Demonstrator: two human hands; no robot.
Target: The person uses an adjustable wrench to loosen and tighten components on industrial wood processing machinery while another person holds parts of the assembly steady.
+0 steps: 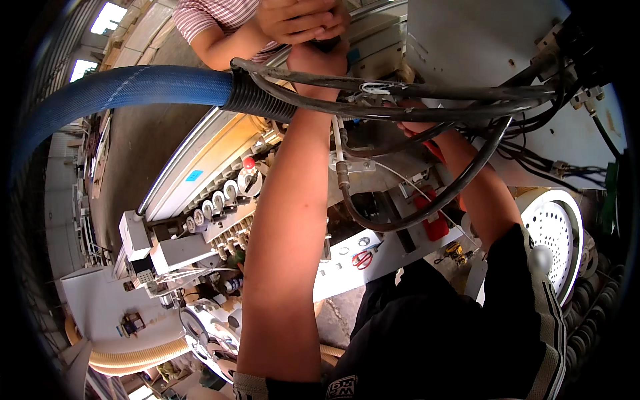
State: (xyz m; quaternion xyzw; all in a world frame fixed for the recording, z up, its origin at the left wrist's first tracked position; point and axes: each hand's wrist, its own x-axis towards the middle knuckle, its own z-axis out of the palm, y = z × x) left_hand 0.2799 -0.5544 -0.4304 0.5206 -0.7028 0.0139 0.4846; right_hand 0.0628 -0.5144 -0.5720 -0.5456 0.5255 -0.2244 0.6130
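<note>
A person's left hand (319, 59) reaches up behind a bundle of black cables (400, 100), its grip hidden, while the right hand (417, 123) closes on a red-handled tool (435, 152) beneath them; working slowly avoids snagging cables.

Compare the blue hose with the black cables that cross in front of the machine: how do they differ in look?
The blue hose is thick, single and smooth, ending in a black ribbed section; the black cables are thin, several and bundled. The hose arcs in from the left; the cables run right and loop downward. Both pass above the person's forearms.
</note>
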